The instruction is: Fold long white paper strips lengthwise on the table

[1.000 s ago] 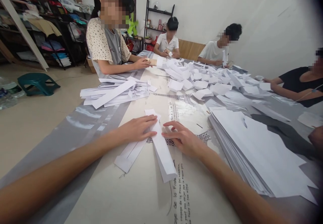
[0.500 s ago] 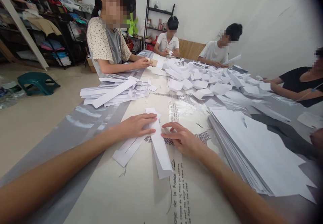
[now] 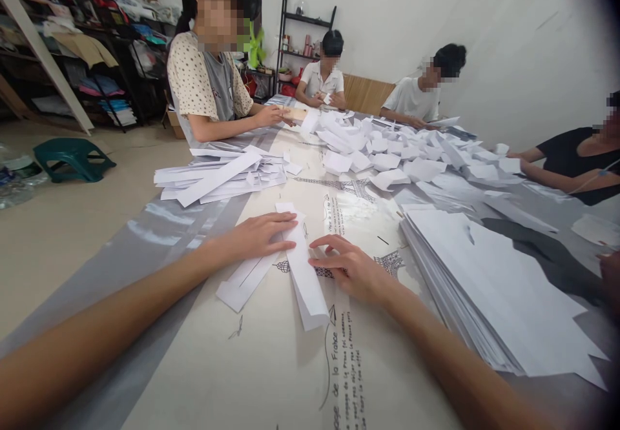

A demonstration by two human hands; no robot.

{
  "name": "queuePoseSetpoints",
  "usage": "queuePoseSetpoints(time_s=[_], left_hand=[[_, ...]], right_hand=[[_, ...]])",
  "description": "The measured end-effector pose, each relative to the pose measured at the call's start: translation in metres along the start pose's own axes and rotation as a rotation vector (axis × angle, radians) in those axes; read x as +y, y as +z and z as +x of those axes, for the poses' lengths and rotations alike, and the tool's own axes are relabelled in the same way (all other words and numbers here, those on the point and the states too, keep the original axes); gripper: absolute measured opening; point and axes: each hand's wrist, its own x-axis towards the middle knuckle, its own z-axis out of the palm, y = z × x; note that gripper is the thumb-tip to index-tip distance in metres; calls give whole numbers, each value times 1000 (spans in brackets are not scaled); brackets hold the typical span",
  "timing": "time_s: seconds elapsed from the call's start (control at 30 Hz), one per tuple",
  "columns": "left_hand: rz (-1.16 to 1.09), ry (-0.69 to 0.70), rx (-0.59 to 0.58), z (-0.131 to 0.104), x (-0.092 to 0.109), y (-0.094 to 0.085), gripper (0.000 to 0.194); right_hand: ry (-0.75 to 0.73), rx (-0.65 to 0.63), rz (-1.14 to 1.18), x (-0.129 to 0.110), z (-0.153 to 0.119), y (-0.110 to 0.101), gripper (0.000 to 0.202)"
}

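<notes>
Both folded paper strips have slid a little toward the top of the frame, and the left hand [image 3: 259,233] has shifted with them. At centre, the right-hand strip [image 3: 309,291] slants across the upper end of the left-hand strip [image 3: 247,281]; their lower ends spread apart. The left hand lies flat on them, clamped on nothing. The right hand [image 3: 353,268] is open, thumb and fingers apart, beside the right-hand strip's long edge; whether it touches, I cannot tell. Below, a broad stretch of smooth, printed counter [image 3: 242,378] gives open room down to the bottom edge. Right of the right hand leans a thick stack of white paper [image 3: 498,275] with sharp, fanned edges; upper left of centre sits a loose pile of strips [image 3: 217,178], and crumpled-looking folded pieces [image 3: 387,152] crowd the upper middle
</notes>
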Motion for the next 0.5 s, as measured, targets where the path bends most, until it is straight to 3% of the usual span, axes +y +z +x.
queuePoseSetpoints(time_s=[0.33, 0.5], left_hand=[[59, 1, 67, -1, -3, 3, 63], [143, -4, 23, -3, 13, 6, 84]], right_hand=[[12, -4, 36, -2, 0, -1, 51], [20, -4, 46, -1, 1, 0, 48]])
